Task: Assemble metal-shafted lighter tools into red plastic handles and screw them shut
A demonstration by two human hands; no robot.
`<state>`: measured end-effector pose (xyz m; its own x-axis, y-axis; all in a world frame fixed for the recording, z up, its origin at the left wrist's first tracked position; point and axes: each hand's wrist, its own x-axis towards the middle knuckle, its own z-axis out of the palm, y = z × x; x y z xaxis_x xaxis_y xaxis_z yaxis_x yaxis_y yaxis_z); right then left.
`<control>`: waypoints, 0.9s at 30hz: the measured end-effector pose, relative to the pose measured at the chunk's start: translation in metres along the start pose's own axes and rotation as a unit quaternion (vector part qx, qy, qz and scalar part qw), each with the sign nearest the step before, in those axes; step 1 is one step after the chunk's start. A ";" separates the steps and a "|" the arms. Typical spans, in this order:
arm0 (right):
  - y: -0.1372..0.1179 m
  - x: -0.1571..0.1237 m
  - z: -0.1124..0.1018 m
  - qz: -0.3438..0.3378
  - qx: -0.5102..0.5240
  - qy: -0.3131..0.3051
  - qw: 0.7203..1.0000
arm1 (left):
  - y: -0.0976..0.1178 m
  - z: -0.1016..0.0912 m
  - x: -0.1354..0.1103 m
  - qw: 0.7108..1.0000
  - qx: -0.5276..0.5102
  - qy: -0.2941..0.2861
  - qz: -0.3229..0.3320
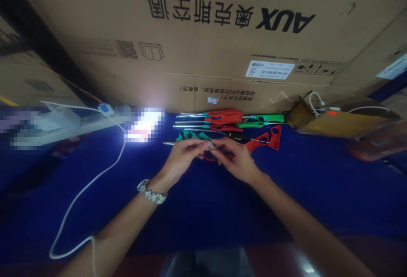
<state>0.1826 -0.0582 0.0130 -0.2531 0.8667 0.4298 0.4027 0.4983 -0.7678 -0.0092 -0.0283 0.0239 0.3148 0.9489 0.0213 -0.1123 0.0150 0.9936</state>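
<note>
My left hand [186, 156] and my right hand [237, 158] meet over the blue table, thumbs and forefingers pinched on a small shiny part [212, 146]. It is too small to name. Just beyond the fingers lie several small green plastic pieces [192, 135]. Red lighters [224, 116] with long metal tubes and a green lighter [270, 118] rest behind them. To the right of my fingers are red plastic casing pieces [274, 138]. A black and yellow handle [235, 135] shows partly behind my right hand. My hands hide some of the parts beneath them.
A large cardboard box [197, 52] stands upright behind the blue table [203, 209]. At the left, a white cable [82, 188] runs past a bright, blurred-out screen [144, 125]. At the right sits a yellowish-brown package [330, 123] with a white cord on it.
</note>
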 end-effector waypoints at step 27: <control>-0.011 0.004 0.011 0.056 -0.004 0.093 0.994 | -0.012 0.010 -0.001 0.999 0.005 -0.040 0.028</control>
<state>0.1677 -0.0599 0.0178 -0.0396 0.9050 0.4236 0.4263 0.3987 -0.8120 0.0018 -0.0325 0.0129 0.3833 0.9197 0.0848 -0.1228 -0.0403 0.9916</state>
